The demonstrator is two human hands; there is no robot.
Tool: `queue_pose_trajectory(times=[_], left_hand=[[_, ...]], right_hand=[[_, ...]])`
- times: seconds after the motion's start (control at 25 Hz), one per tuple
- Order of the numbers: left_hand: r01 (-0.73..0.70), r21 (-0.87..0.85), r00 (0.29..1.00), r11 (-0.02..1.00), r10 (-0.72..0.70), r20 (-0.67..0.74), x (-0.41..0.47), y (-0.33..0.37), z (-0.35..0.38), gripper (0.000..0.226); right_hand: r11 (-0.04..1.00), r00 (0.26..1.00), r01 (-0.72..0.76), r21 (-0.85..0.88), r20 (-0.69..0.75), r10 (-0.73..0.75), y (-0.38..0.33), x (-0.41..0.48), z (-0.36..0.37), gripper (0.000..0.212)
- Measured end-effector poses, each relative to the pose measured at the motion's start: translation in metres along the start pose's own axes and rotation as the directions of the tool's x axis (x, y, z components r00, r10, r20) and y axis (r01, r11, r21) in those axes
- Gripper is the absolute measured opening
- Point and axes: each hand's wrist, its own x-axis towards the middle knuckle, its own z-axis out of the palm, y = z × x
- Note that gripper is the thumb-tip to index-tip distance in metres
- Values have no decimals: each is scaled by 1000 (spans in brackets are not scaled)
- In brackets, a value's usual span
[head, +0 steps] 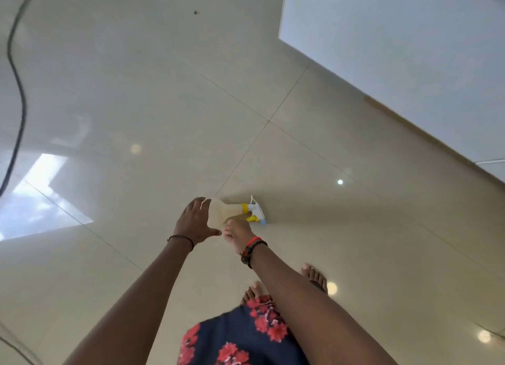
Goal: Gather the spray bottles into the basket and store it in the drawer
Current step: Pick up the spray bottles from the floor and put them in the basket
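Two translucent spray bottles [228, 211] with yellow collars and white trigger heads lie side by side on the glossy floor, nozzles pointing right. My left hand [195, 222] is open with fingers spread, right at the bottles' bases. My right hand [237, 233] is beside the nearer bottle with its fingers curled against the bottle's body; the back of the hand hides whether it grips. No basket or drawer is in view.
A black cable [19, 97] snakes over the beige tiles at the far left. A white panel [396, 50] with a wooden lower edge fills the upper right. My bare feet [314, 274] stand just below the bottles.
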Motion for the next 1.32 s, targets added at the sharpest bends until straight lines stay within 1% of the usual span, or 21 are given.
queue_pose_trajectory(times=[0.12, 0.2, 0.28, 0.36, 0.44, 0.56, 0.6, 0.68, 0.84, 0.96, 1.04, 1.2, 1.32], left_hand=[[-43, 163, 999, 986, 44, -4, 26, -12, 19, 111], [-55, 201, 998, 978, 60, -16, 38, -14, 25, 111], [-51, 186, 998, 981, 57, -28, 44, -12, 26, 103], [-38, 96, 997, 995, 44, -64, 42, -8, 21, 96], [-19, -30, 993, 999, 15, -119, 33, -4, 10, 96], [-23, -209, 981, 978, -18, -193, 9, 9, -21, 98], [-27, -265, 977, 964, -30, -210, -1, 16, -33, 98], [-53, -352, 968, 934, -39, -248, -21, 32, -59, 97], [-124, -420, 948, 899, -17, -317, -67, 78, -119, 92], [-193, -443, 932, 876, 24, -360, -104, 119, -166, 89], [-226, -475, 928, 851, 39, -371, -126, 148, -192, 88], [-275, -550, 929, 789, 71, -364, -163, 210, -237, 86], [-347, -562, 915, 751, 139, -378, -189, 252, -260, 85]], right_hand=[[1000, 1000, -16, 17, 2, 16, 6, 31, 8, 34], [998, 999, -46, 39, 1, 46, 7, 40, 10, 35], [999, 999, -29, 42, 23, 28, 7, 46, 11, 34], [999, 999, 1, 45, 48, -3, 4, 40, 13, 33], [998, 996, 51, 41, 70, -54, -2, 23, 16, 30], [993, 994, 88, 74, 60, -92, -19, -17, 13, 48], [992, 993, 102, 80, 54, -106, -27, -34, 11, 51], [986, 989, 132, 106, 51, -138, -45, -72, 6, 51], [958, 971, 194, 212, 98, -218, -81, -163, -14, 37], [941, 959, 244, 236, 85, -270, -107, -230, -37, 21], [924, 945, 285, 255, 84, -315, -121, -269, -56, 15], [879, 912, 368, 302, 66, -405, -145, -341, -98, 12], [856, 899, 404, 322, 33, -436, -156, -385, -127, 14]])
